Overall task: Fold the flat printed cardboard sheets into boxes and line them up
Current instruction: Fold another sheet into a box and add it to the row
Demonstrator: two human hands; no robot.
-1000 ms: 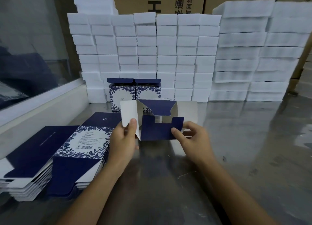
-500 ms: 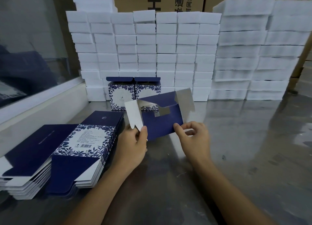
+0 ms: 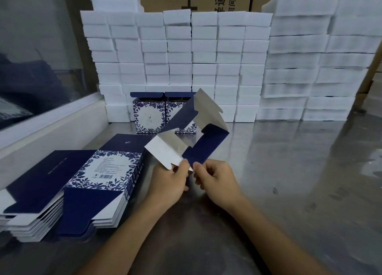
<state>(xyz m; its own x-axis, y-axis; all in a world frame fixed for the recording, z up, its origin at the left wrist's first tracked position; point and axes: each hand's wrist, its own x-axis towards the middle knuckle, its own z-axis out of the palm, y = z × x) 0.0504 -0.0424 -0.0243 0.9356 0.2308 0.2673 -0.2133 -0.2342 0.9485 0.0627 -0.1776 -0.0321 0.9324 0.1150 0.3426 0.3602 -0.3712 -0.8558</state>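
Fingers [image 3: 184, 165] of left hand [image 3: 168, 180] and right hand [image 3: 215, 179] pinching near corner of one half-opened cardboard sheet [image 3: 192, 134] raised above worktop [image 3: 299, 181], two folded boxes [image 3: 149, 114] side by side behind, one stack of flat sheets [image 3: 68, 184] at left.

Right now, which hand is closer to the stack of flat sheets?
Left. The left hand is just right of the stack of flat sheets, pinching the half-folded box; the right hand is farther right, pinching it too.

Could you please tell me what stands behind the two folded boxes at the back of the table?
Stacked white blocks rise behind the two folded boxes. The lowest blocks directly behind them are covered.
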